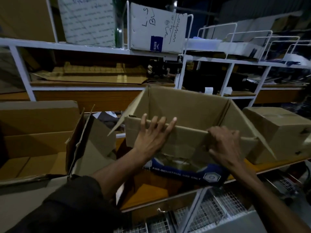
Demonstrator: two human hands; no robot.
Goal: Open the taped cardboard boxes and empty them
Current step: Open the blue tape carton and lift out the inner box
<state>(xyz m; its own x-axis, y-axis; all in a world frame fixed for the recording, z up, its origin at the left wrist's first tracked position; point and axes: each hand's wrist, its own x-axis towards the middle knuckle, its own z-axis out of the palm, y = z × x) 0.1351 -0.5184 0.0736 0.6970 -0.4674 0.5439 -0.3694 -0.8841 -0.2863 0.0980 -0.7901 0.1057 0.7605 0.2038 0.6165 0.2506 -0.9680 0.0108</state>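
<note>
Brown cardboard fills the head view: an open box stands on the bench, flaps up, nothing visible inside it. The left hand lies flat on its near wall, fingers spread over the rim. The right hand curls closed around the same edge. A sealed box waits just right. To clear this one well, probably tilt it forward with both grips firm, then check inside.

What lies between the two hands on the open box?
In the head view, only the bare cardboard front edge of the open box runs between left hand and right hand.
</note>
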